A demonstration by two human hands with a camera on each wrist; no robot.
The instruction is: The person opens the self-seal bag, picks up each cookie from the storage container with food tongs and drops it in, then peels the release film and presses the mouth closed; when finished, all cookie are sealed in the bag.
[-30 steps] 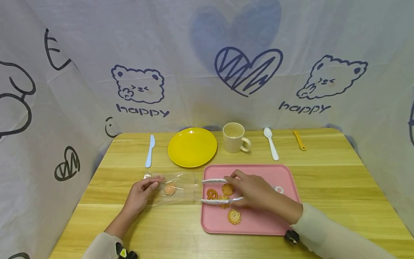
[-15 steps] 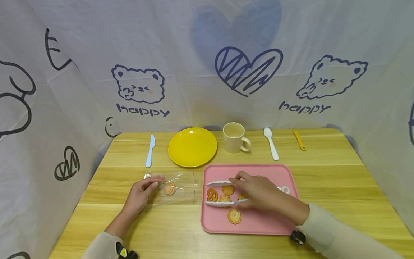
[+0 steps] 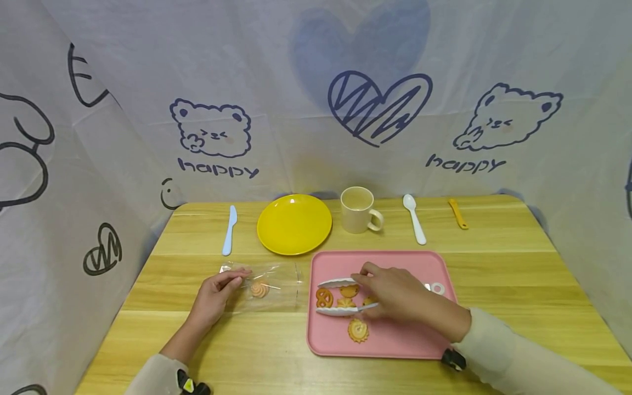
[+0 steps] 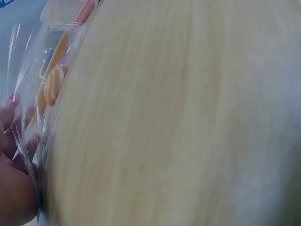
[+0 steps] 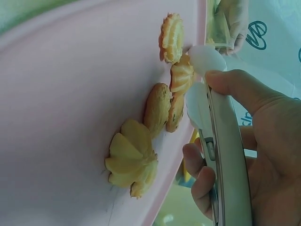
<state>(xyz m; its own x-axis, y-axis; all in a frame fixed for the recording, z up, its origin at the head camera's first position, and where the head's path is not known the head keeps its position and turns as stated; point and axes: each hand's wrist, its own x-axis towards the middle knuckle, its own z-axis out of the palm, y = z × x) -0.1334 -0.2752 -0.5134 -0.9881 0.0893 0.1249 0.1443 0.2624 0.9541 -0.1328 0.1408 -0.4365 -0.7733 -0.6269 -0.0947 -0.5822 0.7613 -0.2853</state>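
My left hand (image 3: 213,300) pinches the edge of a clear plastic bag (image 3: 281,277) lying on the table. A swirled cookie (image 3: 259,289) is inside the bag; it also shows in the left wrist view (image 4: 54,85). My right hand (image 3: 395,293) grips white-tipped tongs (image 3: 338,311) over the pink tray (image 3: 326,340). Their two arms stand apart around a pretzel (image 3: 324,297) and several cookies. A round cookie (image 3: 357,330) lies nearer the front, outside the tongs. In the right wrist view, thumb and fingers of the hand (image 5: 268,141) hold the metal tongs (image 5: 230,160) beside the cookies.
Along the back of the table are a pale blue knife (image 3: 229,230), a yellow plate (image 3: 294,225), a beige mug (image 3: 356,211), a white spoon (image 3: 415,219) and a small yellow utensil (image 3: 458,214). A printed cloth hangs behind.
My right hand and the tongs have moved right, from the tray's left edge to around the pretzel and cookies. My left hand and the bag have stayed in place.
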